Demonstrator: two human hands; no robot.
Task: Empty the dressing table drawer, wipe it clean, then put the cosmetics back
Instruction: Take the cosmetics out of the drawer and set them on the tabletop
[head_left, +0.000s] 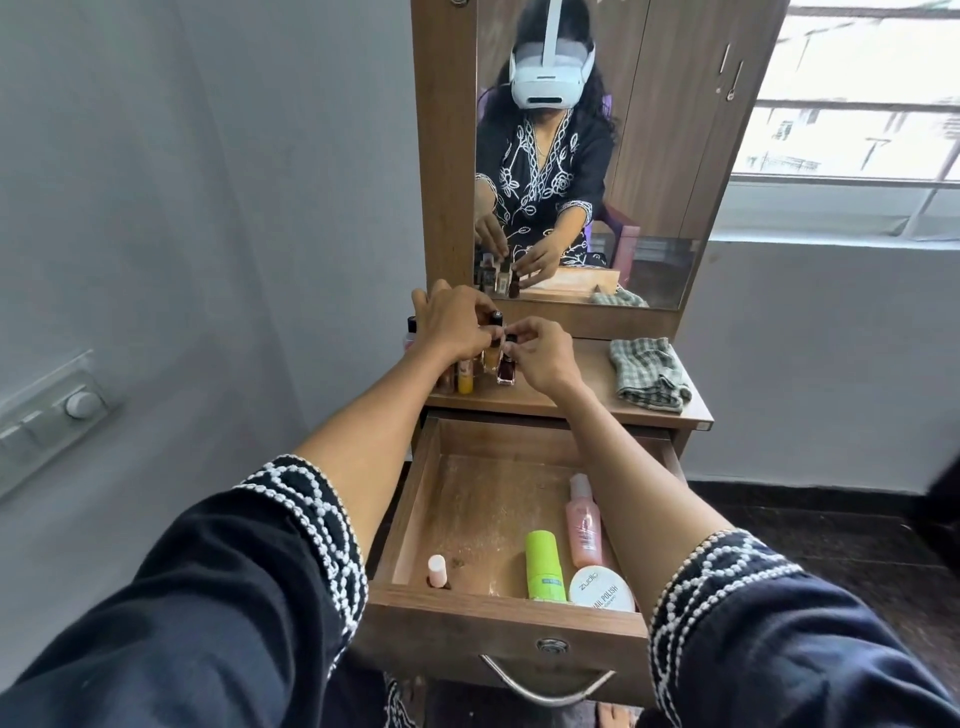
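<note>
Open drawer holds a green tube; above it, left hand and right hand each pinch small bottles.

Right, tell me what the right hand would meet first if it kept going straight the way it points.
The right hand points left and slightly away, toward the bottles. It would likely meet the clear bottle beside the dark red one first, then the left hand; depth is unclear.

Bottles on tabletop, cloth right.
</note>
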